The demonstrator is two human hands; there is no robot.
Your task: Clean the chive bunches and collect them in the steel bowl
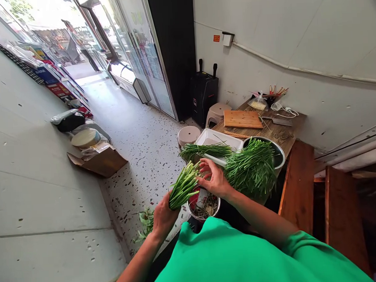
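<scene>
My left hand [165, 214] is wrapped round a bunch of garlic chives [184, 187], pale cut ends pointing up and to the right. Close by those ends is my right hand [215, 178], its thumb and curled fingers apart with nothing visible between them; whether it touches the stems I cannot tell. Below the hands stands a bucket [206, 213] with dry trimmings in it. A big heap of chives [253, 165] lies over a metal basin [280, 153] on the right. More chives [207, 150] rest across a white tray [238, 143].
The wooden table [276, 131] bears a cutting board [243, 119] and a cleaver [279, 121]. Wooden benches [298, 182] stand at the right, plastic stools [189, 134] beyond the tray. Leafy greens [146, 223] lie low on the left, and a cardboard box [103, 163] sits by the wall.
</scene>
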